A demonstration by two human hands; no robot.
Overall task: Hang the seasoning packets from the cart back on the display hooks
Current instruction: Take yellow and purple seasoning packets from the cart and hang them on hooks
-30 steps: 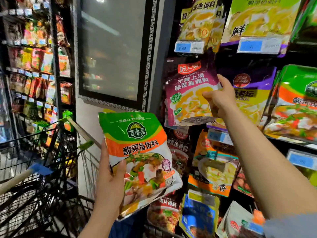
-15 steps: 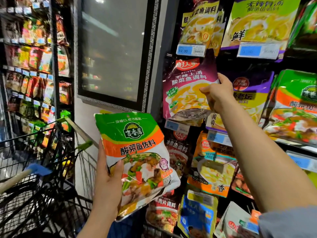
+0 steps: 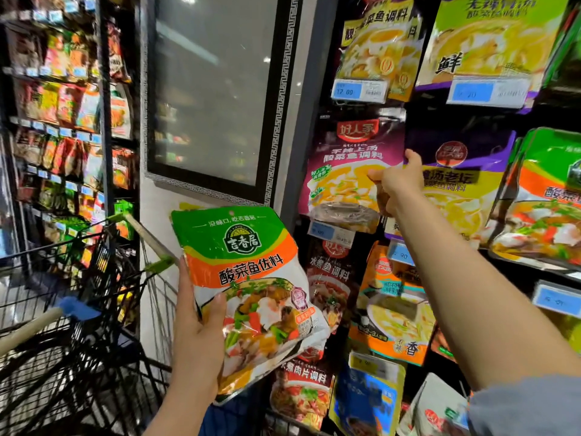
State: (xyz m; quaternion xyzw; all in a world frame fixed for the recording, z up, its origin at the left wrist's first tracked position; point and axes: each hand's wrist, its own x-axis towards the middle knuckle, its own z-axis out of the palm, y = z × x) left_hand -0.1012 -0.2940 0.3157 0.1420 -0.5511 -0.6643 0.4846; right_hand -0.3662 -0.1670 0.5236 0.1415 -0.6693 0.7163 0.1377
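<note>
Right hand: raised to the display wall, thumb and fingers pinching the right edge of a purple seasoning packet that sits against the hooks; whether its hang hole is actually on a hook cannot be told, as the top of the pack is blurred. A blue price tag shows just below it.

Left hand: held lower and nearer the body, thumb across the front, gripping the lower left of a green-and-orange seasoning packet, upright and clear of the display.

Beside the purple pack hangs a purple-and-yellow packet, and further right a green packet. The black wire shopping cart stands at lower left, near a dark framed panel.
</note>
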